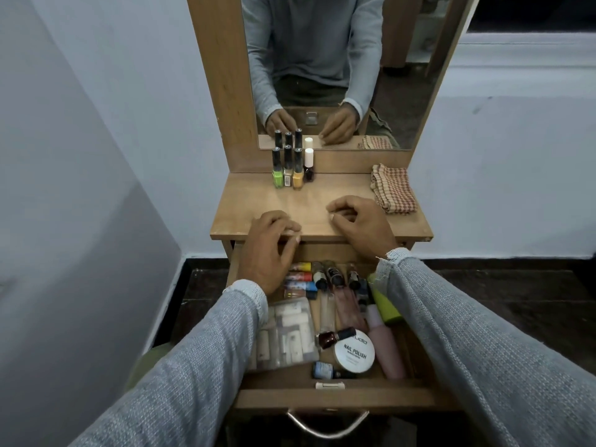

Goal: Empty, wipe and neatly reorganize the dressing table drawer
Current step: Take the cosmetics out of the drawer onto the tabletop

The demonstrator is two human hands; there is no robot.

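Head camera looks down on both hands at the middle of the frame. The left hand [269, 245] lies with curled fingers on the front edge of the tabletop [258, 204], its wrist over the back of the open drawer [335, 400], and it grips nothing that I can see. The right hand [359, 224] rests a little higher and to the right on the bare wood, fingers loosely bent, also empty as far as the view shows.

Above the hands, toward the upper middle, four nail polish bottles [292, 171] stand upright in a tight row against the base of the mirror [322, 59]; these look like the first things lifted out. A checked cloth [392, 191] lies folded at the right end of the tabletop, apart from the bottles and seemingly not yet put to use.

Below the hands, the drawer is pulled well out toward the bottom of the frame and is far from empty. Along its back lie several small bottles on their sides. A clear plastic pouch [285, 337] fills the left part, a round white tub [354, 351] marked nail polish sits near the front, a pink bottle [385, 345] lies along the right, and a green bottle [385, 304] shows partly under the right sleeve.

My reading is that the emptying has barely begun; most of the unloading, all the wiping and the tidy refilling remain.
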